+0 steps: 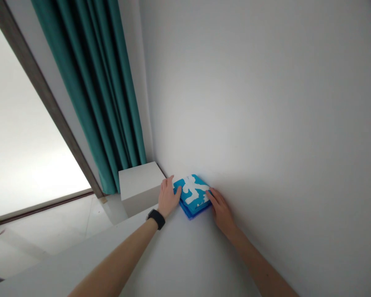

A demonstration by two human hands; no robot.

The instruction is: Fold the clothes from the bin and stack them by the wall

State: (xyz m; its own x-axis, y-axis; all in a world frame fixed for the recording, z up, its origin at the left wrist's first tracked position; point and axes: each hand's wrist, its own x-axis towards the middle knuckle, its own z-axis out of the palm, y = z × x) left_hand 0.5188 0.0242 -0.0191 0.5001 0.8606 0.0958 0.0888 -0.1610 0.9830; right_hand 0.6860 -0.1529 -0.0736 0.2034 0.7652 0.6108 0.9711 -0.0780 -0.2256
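Note:
A folded blue bundle (190, 192) with a white printed pattern lies on the white surface, close against the wall. Its layers show along the near edge, but whether it is cloth or plastic I cannot tell. My left hand (169, 196), with a dark watch on the wrist, holds the bundle's left side, thumb on top and fingers along the far left edge. On the opposite side, my right hand (221, 208) grips the right edge, its thumb on the top layer and its other fingers partly hidden.
The white surface (185, 255) runs beneath both forearms. A lower white cabinet (142, 181) stands beyond its left edge, in front of a green curtain (102, 90). A plain wall (250, 103) rises behind and to the right. Pale floor (64, 222) shows at left by a bright window.

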